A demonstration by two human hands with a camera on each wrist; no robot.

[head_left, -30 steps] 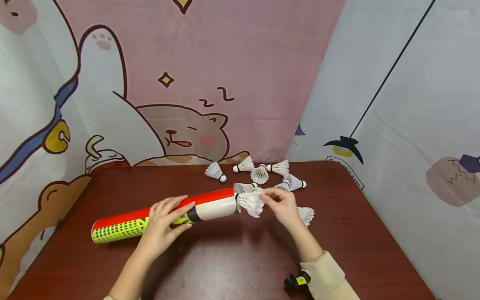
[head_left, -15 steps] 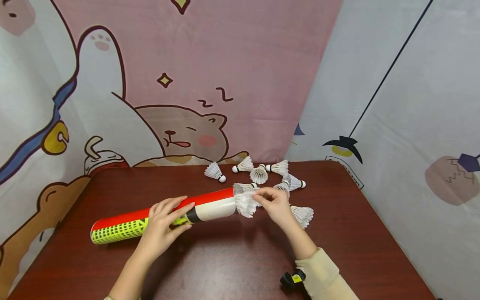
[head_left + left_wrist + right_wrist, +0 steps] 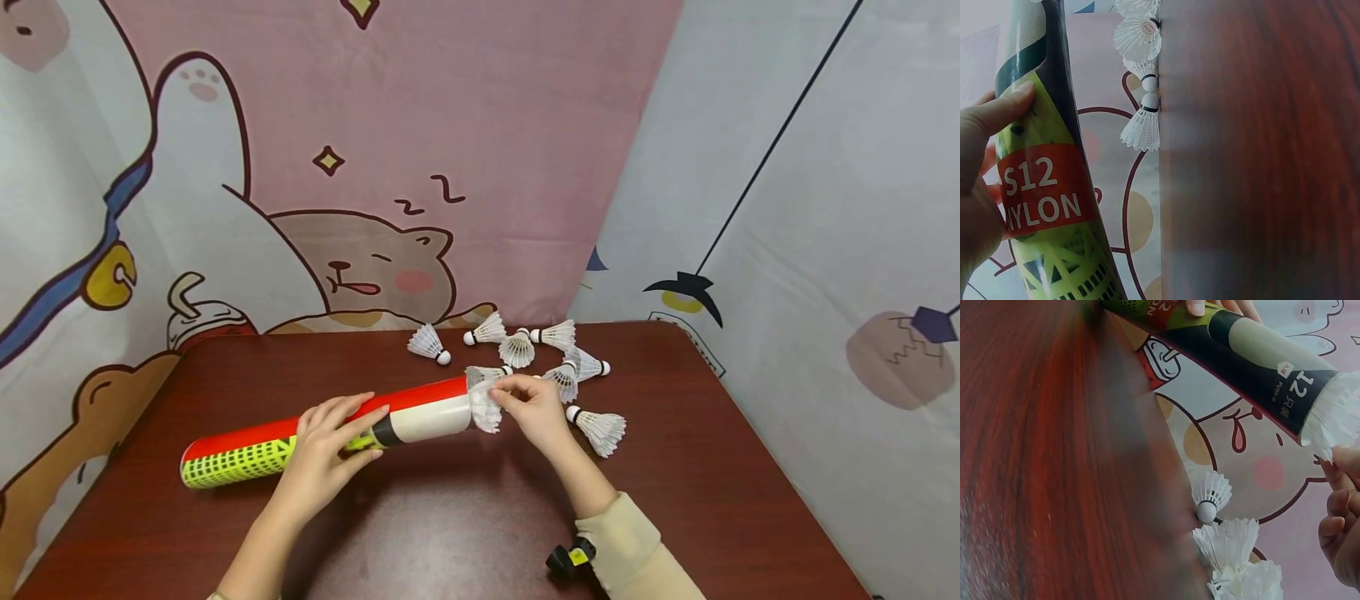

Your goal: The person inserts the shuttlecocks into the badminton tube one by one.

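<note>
A long shuttlecock tube (image 3: 427, 414), red, white and yellow-green, slants across the table with its mouth to the right. My left hand (image 3: 324, 446) grips it around the middle; in the left wrist view the thumb presses beside a red "S12 NYLON" label (image 3: 1044, 187). At the mouth, a white feather shuttlecock (image 3: 485, 407) sits mostly inside, its skirt sticking out. My right hand (image 3: 534, 410) pinches the skirt's edge between thumb and fingertips, also visible in the right wrist view, where the feathers (image 3: 1332, 415) fan from the tube's mouth. The cork is hidden inside.
Several loose shuttlecocks lie behind the tube's mouth, one (image 3: 430, 343) apart to the left. Another shuttlecock (image 3: 600, 429) rests right of my right wrist. A black strap piece (image 3: 570, 558) is at the right sleeve. A cartoon-printed cloth (image 3: 525, 167) hangs behind the table (image 3: 712, 467).
My right hand has moved left, sliding the shuttlecock deeper into the tube, so less of its skirt shows. The left hand and tube have stayed in place.
</note>
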